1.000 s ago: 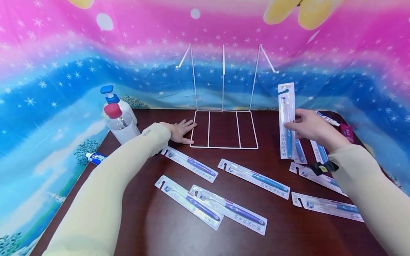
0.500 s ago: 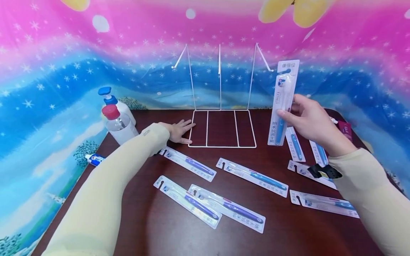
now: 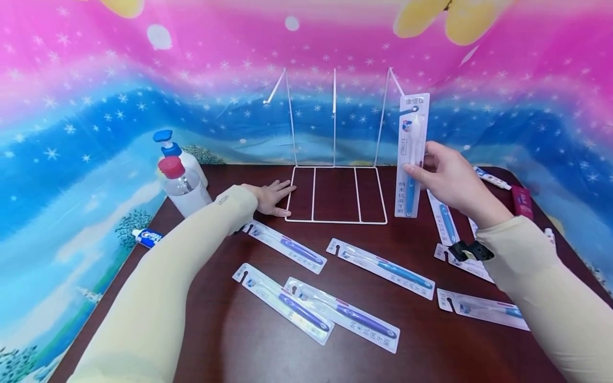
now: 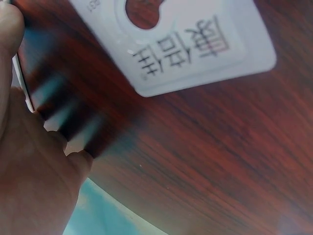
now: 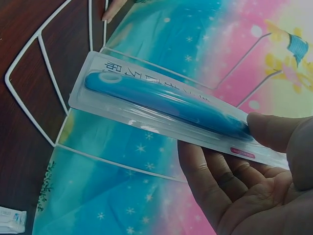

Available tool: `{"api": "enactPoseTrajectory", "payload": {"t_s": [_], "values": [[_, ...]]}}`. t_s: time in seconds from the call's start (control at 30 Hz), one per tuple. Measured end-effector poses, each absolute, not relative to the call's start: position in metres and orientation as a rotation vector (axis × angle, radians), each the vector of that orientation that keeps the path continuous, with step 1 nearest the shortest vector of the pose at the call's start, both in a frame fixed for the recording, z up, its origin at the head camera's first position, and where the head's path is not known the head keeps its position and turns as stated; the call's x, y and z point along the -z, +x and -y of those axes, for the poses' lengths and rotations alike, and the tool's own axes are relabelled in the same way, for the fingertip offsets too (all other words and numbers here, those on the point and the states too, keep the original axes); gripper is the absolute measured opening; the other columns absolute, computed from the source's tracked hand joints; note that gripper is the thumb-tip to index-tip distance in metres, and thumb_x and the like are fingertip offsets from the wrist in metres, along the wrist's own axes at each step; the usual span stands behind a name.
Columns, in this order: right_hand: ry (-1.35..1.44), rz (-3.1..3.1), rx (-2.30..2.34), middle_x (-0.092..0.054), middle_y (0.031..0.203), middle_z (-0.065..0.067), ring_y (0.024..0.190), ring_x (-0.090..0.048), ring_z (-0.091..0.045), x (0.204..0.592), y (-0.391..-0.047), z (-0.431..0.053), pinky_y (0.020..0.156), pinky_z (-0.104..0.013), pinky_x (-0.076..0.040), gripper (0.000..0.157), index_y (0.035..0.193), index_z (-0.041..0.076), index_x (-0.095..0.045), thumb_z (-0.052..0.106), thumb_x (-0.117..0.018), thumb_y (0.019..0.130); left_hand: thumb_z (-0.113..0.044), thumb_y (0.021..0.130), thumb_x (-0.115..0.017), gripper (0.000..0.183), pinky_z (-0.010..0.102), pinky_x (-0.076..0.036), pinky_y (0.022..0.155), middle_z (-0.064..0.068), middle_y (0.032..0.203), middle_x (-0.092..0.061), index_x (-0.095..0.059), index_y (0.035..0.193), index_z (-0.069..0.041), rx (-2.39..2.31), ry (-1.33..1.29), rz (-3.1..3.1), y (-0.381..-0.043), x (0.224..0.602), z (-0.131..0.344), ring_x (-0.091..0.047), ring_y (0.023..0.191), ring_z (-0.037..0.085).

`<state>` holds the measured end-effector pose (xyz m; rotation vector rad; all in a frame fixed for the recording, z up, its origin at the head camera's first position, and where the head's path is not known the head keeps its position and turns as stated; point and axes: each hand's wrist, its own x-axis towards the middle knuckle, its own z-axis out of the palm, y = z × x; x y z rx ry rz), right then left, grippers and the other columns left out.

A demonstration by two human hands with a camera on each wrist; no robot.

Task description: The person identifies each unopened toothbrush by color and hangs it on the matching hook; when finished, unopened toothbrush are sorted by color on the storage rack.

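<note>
Presently: right hand point(image 3: 452, 178) pinching a blue-handled toothbrush pack point(image 3: 412, 157), upright.
Left hand point(image 3: 270, 199) flat, fingers spread, at left side of white wire rack point(image 3: 334, 166); pack aloft over bench point(image 3: 268, 359), right of rack, toward back edge. Pump bottle point(image 3: 192, 163) near back-left corner.

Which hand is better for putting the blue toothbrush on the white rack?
Probably the right hand: it holds the toothbrush pack upright, hole at the top, and the head view shows the pack overlapping the right hook. The left hand rests at the left edge of the white rack.
</note>
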<state>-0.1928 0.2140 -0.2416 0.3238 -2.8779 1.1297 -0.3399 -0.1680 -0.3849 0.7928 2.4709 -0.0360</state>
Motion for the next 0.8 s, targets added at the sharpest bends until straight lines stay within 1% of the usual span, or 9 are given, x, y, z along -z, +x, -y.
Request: {"api": "enactPoseTrajectory", "payload": {"t_s": [0.17,0.3,0.47,0.67,0.8], "values": [[0.309,2.876,-1.148,-0.051,0.128,-0.019,0.103,-0.057,-0.039,0.246,-0.203,-0.215,0.081,-0.059,-0.043,0.064,0.142,0.012,-0.034,0.044,-0.053,0.09,-0.06,0.088,-0.042,0.086,0.052,-0.009,0.107,0.007,0.153,0.01,0.002,0.149,-0.019,0.043,0.813,-2.476,-0.342,0.386,0.169,0.008,0.138,0.032],[0.289,2.891,-1.152,-0.05,0.128,-0.021,0.101,-0.058,-0.038,0.249,-0.219,-0.214,0.081,-0.056,-0.045,0.064,0.142,0.011,-0.033,0.044,-0.052,0.091,-0.061,0.088,-0.042,0.086,0.051,-0.009,0.108,0.006,0.153,0.01,0.003,0.149,-0.02,0.067,0.803,-2.478,-0.341,0.388,0.168,0.008,0.138,0.032],[0.262,2.907,-1.104,-0.051,0.126,-0.022,0.1,-0.059,-0.037,0.252,-0.252,-0.215,0.08,-0.052,-0.047,0.062,0.141,0.008,-0.033,0.042,-0.05,0.092,-0.061,0.087,-0.042,0.086,0.05,-0.01,0.108,0.006,0.153,0.009,0.002,0.149,-0.02,0.071,0.803,-2.48,-0.341,0.388,0.165,0.007,0.138,0.031],[0.225,2.944,-1.096,-0.05,0.127,-0.023,0.105,-0.056,-0.038,0.25,-0.297,-0.211,0.084,-0.05,-0.045,0.062,0.144,0.007,-0.028,0.038,-0.048,0.094,-0.063,0.087,-0.04,0.086,0.049,-0.011,0.108,0.006,0.153,0.009,0.003,0.149,-0.02,0.108,0.801,-2.483,-0.34,0.391,0.165,0.007,0.138,0.031],[0.228,2.944,-1.106,-0.05,0.127,-0.025,0.105,-0.056,-0.039,0.247,-0.321,-0.208,0.08,-0.047,-0.046,0.061,0.145,0.006,-0.025,0.033,-0.047,0.095,-0.063,0.087,-0.039,0.086,0.049,-0.011,0.108,0.005,0.153,0.01,0.004,0.149,-0.021,0.14,0.785,-2.491,-0.338,0.389,0.165,0.006,0.138,0.03]]}}
